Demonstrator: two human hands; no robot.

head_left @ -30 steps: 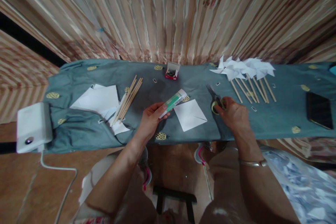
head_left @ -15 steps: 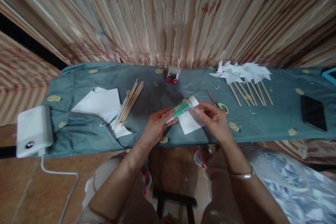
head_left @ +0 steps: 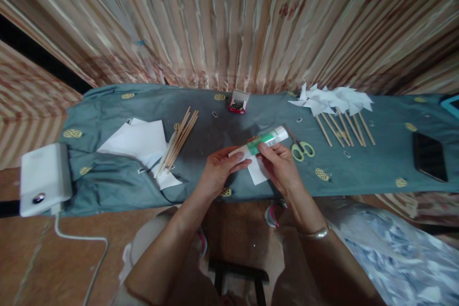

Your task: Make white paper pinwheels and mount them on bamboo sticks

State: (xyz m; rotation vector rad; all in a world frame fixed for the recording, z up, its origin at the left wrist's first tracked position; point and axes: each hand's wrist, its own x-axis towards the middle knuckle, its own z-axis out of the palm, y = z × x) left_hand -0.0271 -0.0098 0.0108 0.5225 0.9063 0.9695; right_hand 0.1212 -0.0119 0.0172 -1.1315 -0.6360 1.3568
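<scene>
In front of me I hold a white-and-green tube (head_left: 263, 141) with a barcode on its side, tilted up to the right. My left hand (head_left: 222, 167) is closed around its lower left end. The fingers of my right hand (head_left: 281, 165) press on its middle, below the barcode. A white square of paper (head_left: 256, 171) lies under the tube, partly hidden by my right hand. Just right of that hand, scissors (head_left: 302, 149) with green handles rest on the cloth.
Wooden sticks (head_left: 182, 138) and white paper sheets (head_left: 138, 141) lie on the left. A small red box of pins (head_left: 238, 104) stands at the back. Several paper pinwheels (head_left: 333, 100) lie back right, near a black phone (head_left: 430, 155). A white power bank (head_left: 45, 179) sits at the left edge.
My right hand has moved left along the tube and turned it, uncovering the scissors. The tube's right end now reaches farther right and up. My left hand still grips the other end.
</scene>
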